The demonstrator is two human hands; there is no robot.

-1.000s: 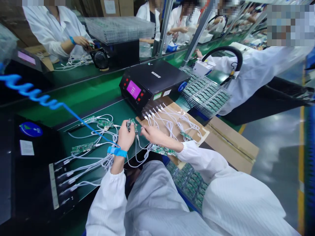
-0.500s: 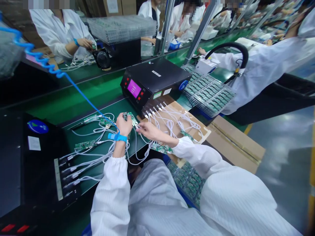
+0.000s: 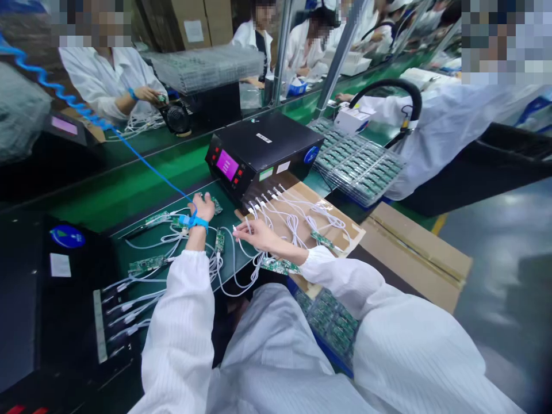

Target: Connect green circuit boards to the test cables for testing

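My left hand (image 3: 203, 208), with a blue wrist strap (image 3: 193, 222), is closed on a green circuit board (image 3: 217, 205) whose end sticks out past the fingers. To its right, my right hand (image 3: 257, 234) pinches the white plug of a cable (image 3: 235, 230) between thumb and fingertips. Plug and held board are apart. Below my left hand a board (image 3: 219, 240) is joined to a white cable. More boards lie further left, one of them a larger board (image 3: 146, 264) with a cable in its end.
A black box with a pink screen (image 3: 227, 165) feeds several white cables over cardboard (image 3: 302, 192). Another black box (image 3: 64, 299) stands at left. Clear trays of boards (image 3: 357, 164) sit at right, and a blue crate (image 3: 321, 339) beside my legs. Co-workers in white coats sit around.
My two hands have drawn apart. The cable's plug has come away from the board, which my left hand has carried leftward; my right hand keeps the plug.
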